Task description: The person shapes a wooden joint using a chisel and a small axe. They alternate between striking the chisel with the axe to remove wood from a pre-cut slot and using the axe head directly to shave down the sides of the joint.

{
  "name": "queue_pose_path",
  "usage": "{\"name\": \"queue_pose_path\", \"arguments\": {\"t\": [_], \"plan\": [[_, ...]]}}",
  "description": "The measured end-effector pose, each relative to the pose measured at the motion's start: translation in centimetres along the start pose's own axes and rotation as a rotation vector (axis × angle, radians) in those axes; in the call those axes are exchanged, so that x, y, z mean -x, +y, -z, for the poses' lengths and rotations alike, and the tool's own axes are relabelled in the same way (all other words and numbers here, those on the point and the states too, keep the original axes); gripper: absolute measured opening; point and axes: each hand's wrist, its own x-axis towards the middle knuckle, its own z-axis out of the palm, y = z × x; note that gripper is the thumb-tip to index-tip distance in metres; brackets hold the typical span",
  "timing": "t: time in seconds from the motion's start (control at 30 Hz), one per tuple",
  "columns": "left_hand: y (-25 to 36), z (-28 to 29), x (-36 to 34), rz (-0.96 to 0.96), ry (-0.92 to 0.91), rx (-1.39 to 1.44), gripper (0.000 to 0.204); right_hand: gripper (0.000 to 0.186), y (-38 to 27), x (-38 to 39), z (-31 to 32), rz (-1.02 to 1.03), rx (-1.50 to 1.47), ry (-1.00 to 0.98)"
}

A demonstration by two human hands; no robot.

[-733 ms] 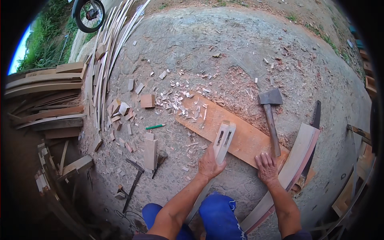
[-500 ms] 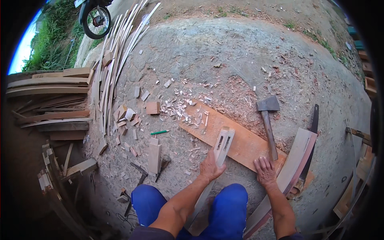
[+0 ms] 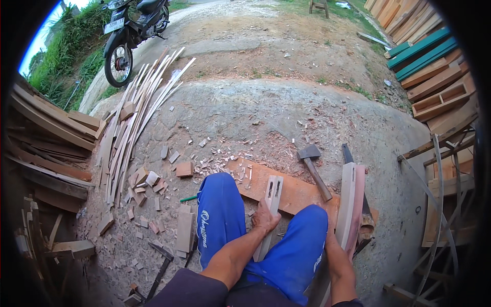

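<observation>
My left hand (image 3: 265, 220) is wrapped round a pale timber with two long slots (image 3: 273, 201), held tilted between my knees with its slotted end up. Behind that end lies an orange-brown plank (image 3: 294, 188) on the ground. My right hand (image 3: 331, 236) is down beside my right knee, which hides its fingers; whether it touches anything does not show. Nearest to it stand long, curved boards, one pale (image 3: 346, 199) and one reddish (image 3: 358, 197). A handsaw (image 3: 366, 225) lies along their right side. A hatchet (image 3: 318, 178) with a wooden handle rests across the plank's far edge.
Wood chips and small blocks (image 3: 184, 169) litter the concrete. A green pencil (image 3: 188, 198), an upright pale block (image 3: 184, 230) and a hammer (image 3: 162, 262) lie left of my legs. Thin strips (image 3: 134, 123) and stacked boards (image 3: 46, 115) are further left; a motorcycle (image 3: 134, 31) stands beyond. Timber (image 3: 429, 77) lines the right.
My right hand has left the plank and drawn back beside my right knee. Both knees have come up and forward. The view has tilted up. My left hand still grips the slotted timber.
</observation>
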Motion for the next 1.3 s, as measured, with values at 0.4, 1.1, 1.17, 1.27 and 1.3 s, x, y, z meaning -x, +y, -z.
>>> {"name": "queue_pose_path", "arguments": {"t": [0.4, 1.1, 1.17, 1.27, 1.3], "plan": [[-0.3, 0.6, 0.0, -0.053, 0.002, 0.057, 0.081, 0.05, -7.7, 0.3, 5.9, -0.232, 0.496, 0.233], [-1.2, -0.6, -0.6, -0.089, 0.028, 0.059, 0.071, 0.053, -15.0, -10.3, -11.6, -0.275, -0.015, 0.279], [-1.1, -0.1, -0.7, -0.073, -0.007, 0.083, 0.065, 0.052, -15.1, -10.5, -12.3, -0.268, 0.083, 0.23], [-0.3, 1.9, -0.6, -0.033, -0.15, 0.053, 0.067, 0.051, -14.4, -10.6, -12.4, -0.295, 0.044, 0.178], [0.1, 3.1, -0.9, -0.012, -0.253, 0.016, 0.064, 0.051, -14.0, -10.7, -12.5, -0.262, 0.018, 0.164]]}}
